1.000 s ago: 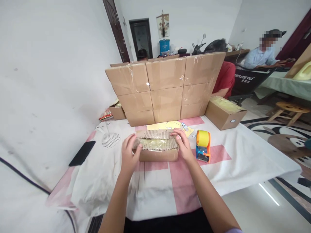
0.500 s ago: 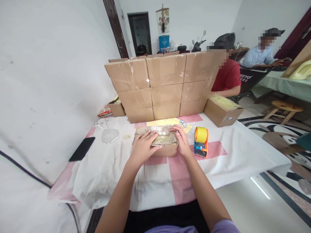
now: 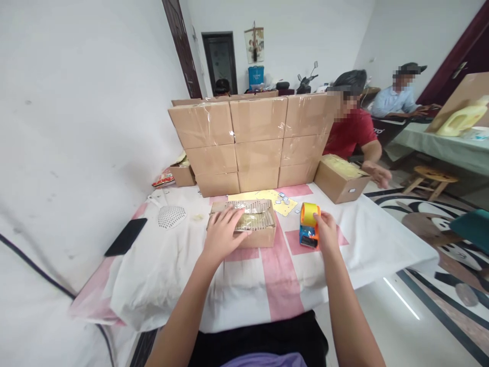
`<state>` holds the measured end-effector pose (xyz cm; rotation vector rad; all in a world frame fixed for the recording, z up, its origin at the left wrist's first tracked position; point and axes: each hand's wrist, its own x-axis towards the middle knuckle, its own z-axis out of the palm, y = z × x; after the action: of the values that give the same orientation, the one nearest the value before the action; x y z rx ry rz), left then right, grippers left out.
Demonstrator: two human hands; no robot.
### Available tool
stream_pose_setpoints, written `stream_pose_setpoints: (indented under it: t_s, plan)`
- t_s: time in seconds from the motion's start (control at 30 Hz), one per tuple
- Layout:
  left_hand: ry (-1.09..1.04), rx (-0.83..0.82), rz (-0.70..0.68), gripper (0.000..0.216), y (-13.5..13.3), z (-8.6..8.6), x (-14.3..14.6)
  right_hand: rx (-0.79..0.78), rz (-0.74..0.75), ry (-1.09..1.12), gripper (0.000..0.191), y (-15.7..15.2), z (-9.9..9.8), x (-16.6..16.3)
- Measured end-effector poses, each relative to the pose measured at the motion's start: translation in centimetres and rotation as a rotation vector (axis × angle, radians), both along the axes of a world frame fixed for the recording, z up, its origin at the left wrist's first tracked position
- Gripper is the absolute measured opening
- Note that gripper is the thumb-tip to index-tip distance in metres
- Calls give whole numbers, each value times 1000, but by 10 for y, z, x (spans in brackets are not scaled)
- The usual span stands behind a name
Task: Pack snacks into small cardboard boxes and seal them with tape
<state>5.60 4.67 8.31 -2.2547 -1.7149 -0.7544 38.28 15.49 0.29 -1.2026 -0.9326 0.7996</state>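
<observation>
In front of me lies a small cardboard box (image 3: 256, 238), its top flaps of ribbed cardboard meeting under shiny clear tape. My left hand (image 3: 225, 229) rests on the box's left top with fingers spread and the thumb along the front edge. To the right of the box, a tape dispenser (image 3: 308, 232) in orange and blue carries a yellow roll. My right hand (image 3: 326, 229) has its fingers bent against the dispenser's right side, gripping it near the roll; part of the grip is hidden.
A wall of stacked cardboard boxes (image 3: 255, 145) stands behind. An open box (image 3: 341, 178) is at the right, near a person in red (image 3: 355, 132). At left lie a white perforated piece (image 3: 171, 216) and a black flat object (image 3: 126, 237). The table has a white and pink cloth (image 3: 237, 290).
My right hand has left the box's right side and moved right onto the tape dispenser. My left hand stays on the box. The co-worker's hand now shows beside the open box.
</observation>
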Motion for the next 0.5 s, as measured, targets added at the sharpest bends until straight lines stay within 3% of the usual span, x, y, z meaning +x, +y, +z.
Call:
stream_pose_setpoints:
  t_s: [0.1,0.2,0.3,0.4,0.5]
  plan:
    - [-42,88,-37,56,-6,-3,-1,-44,254,-4,48,6,-8,10]
    - [-150,174,-87,41,-14,-10,1,-49,328,-49,50,3,-12,12]
    - [-395,244,-118,19,-25,-20,3,-62,334,-82,50,-1,-17,12]
    - [-647,261,-130,10,-34,-31,4,-33,270,-106,52,-4,-24,10]
    - [-952,216,-45,11,-39,-39,3,-6,228,-104,51,-4,-29,7]
